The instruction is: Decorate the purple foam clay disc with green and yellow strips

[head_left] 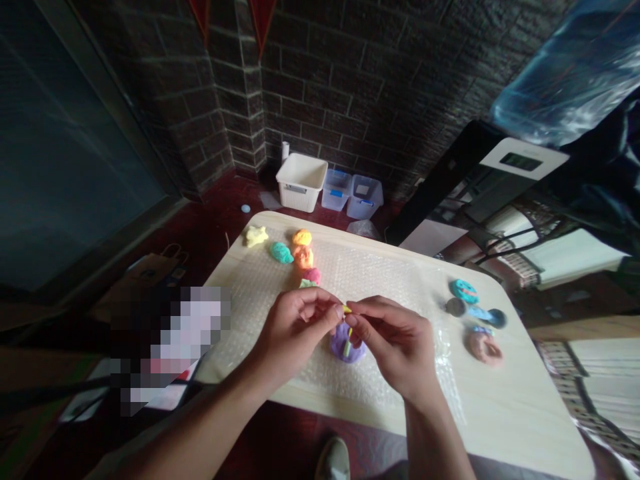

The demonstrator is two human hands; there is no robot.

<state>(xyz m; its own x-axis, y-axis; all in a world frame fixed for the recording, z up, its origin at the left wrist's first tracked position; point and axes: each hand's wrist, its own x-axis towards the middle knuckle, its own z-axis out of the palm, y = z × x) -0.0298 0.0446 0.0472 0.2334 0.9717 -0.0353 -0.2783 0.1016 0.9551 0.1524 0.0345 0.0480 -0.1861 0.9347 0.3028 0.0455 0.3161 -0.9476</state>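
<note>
My left hand (297, 330) and my right hand (397, 343) meet above the table, thumbs and fingertips pinched together. Between them is a small yellow piece of modelling clay (347, 309), gripped from both sides. Just beneath my fingers lies a flat purple clay disc (345, 353) with pale green and yellow strips on it, partly covered by my right hand. Beyond my left hand, lumps of clay lie close together: pink (312, 275), orange (303, 257) and yellow-orange (302, 237), with a light green bit partly hidden by my fingers.
Bubble wrap (380, 270) covers much of the pale table (525, 407). A teal clay lump (281, 253) and a yellow star shape (257, 236) lie at back left. Right: a teal disc (465, 291), a dumbbell shape (477, 313), a pink ring (484, 348). Bins (301, 183) stand behind.
</note>
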